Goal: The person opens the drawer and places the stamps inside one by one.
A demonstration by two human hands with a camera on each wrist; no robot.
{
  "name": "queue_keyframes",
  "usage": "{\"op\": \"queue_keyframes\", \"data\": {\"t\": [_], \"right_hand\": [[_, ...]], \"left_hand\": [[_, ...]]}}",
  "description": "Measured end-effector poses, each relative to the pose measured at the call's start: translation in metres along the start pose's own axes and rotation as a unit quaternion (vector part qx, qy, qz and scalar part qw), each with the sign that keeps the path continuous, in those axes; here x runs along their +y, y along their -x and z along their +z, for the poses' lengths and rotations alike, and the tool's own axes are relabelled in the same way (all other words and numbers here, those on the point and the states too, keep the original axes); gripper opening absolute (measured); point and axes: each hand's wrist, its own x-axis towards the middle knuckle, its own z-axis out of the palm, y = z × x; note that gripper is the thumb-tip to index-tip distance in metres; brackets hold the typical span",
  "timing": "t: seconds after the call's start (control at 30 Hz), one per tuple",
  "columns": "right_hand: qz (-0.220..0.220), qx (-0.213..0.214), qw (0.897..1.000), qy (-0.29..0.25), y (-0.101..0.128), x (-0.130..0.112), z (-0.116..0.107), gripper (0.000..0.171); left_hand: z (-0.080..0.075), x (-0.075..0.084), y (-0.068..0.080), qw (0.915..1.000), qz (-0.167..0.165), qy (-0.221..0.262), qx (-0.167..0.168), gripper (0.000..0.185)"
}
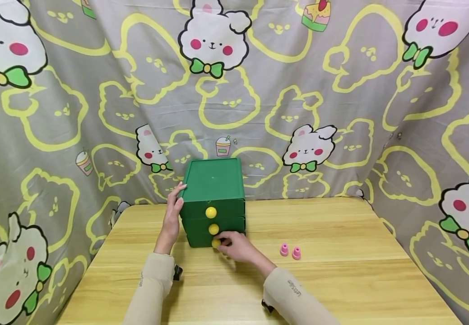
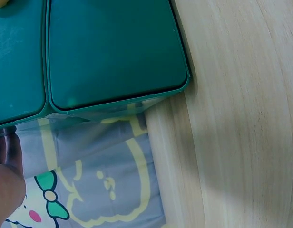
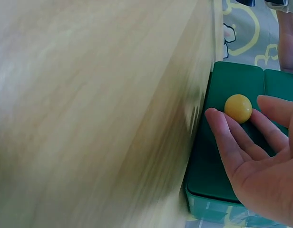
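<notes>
1. The bottom round yellow plastic knob (image 1: pixel 215 243) of the small green plastic three-drawer cabinet (image 1: pixel 213 180) is met at the fingertips of the right hand (image 1: pixel 238 247). In the head view it lies just to the left of that hand and slightly beyond it, low on the cabinet's front face.

2. In the right wrist view the same knob (image 3: pixel 238 108) is seen between the loosely spread fingers (image 3: pixel 222 137), which are nearly straight and not curled round it. They are touching it or just beside it; which of the two cannot be told for sure.

3. The right hand is clearly the nearer one to the knob. The left hand (image 1: pixel 173 216) is laid flat, fingers extended, against the cabinet's left side wall, with the fingertips up at the top edge; nothing is gripped by it.

4. The cabinet stands upright near the back middle of the light wooden table (image 1: pixel 340 280), its front turned toward the person, so each drawer's sliding axis runs from the cabinet toward the person.

5. All three drawers appear shut, their fronts flush. Three knobs are stacked in a vertical line, smooth and glossy.

6. Two small pink plastic caps (image 1: pixel 290 251) stand on the table to the right of the right hand, apart from it.
</notes>
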Motion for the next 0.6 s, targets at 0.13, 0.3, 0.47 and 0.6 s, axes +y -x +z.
{"op": "queue_keyframes", "data": {"t": [0.13, 0.3, 0.47, 0.6], "right_hand": [[-0.007, 0.01, 1.0, 0.016, -0.003, 0.001, 0.003, 0.027], [-0.025, 0.053, 0.997, 0.044, -0.006, 0.002, 0.008, 0.021], [-0.03, 0.083, 0.994, 0.06, -0.007, 0.001, 0.011, 0.014], [-0.026, 0.092, 0.994, 0.061, -0.007, 0.0, 0.012, 0.012]], "left_hand": [[-0.001, -0.001, 0.0, 1.0, 0.0, 0.0, 0.001, 0.049], [-0.001, -0.002, 0.0, 1.0, -0.002, 0.0, 0.001, 0.049], [-0.001, -0.002, 0.0, 1.0, -0.002, -0.001, -0.001, 0.049], [-0.001, -0.002, 0.0, 1.0, -0.002, -0.003, -0.001, 0.049]]}}
